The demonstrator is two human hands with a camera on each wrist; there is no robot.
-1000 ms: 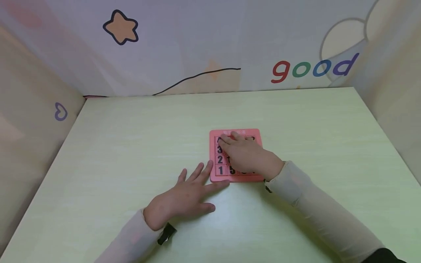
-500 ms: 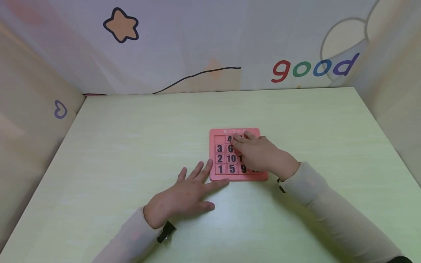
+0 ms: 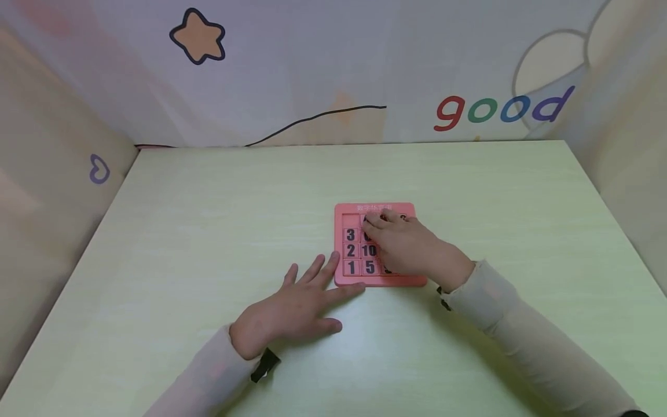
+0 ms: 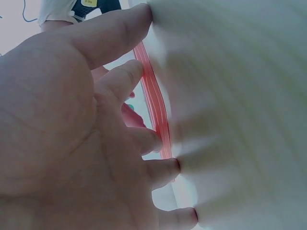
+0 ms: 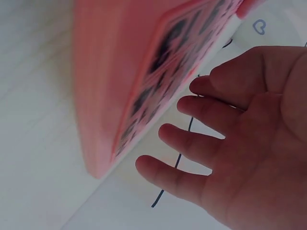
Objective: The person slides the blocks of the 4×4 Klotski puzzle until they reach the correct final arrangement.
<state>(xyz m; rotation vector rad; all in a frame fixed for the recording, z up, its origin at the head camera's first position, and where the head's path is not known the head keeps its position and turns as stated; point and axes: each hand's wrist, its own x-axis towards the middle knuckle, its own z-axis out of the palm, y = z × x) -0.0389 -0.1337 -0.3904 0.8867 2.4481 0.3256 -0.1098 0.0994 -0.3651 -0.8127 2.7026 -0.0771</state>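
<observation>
A pink sliding number puzzle (image 3: 341,281) lies flat on the table, black numerals on its square tiles. Its top left slot holds no tile; 3, 2 and 1 run down the column below. My right hand (image 3: 406,243) is over the puzzle's right part, fingertips at the top row, covering several tiles. In the right wrist view, its fingers are loosely extended beside the tile face, and contact cannot be made out. My left hand (image 3: 292,310) rests spread, with one fingertip at the puzzle's left edge and another at its near edge. The left wrist view shows the puzzle's side (image 4: 156,103) against these fingers.
The pale green table (image 3: 208,220) extends around the puzzle on all sides. A printed fabric wall (image 3: 292,69) with a star and the word "good" closes off the back, and side walls stand left and right.
The 4 tile has slid right out of the top left corner, leaving that slot bare. My right hand moved right, then slightly back left. The left hand has stayed in place.
</observation>
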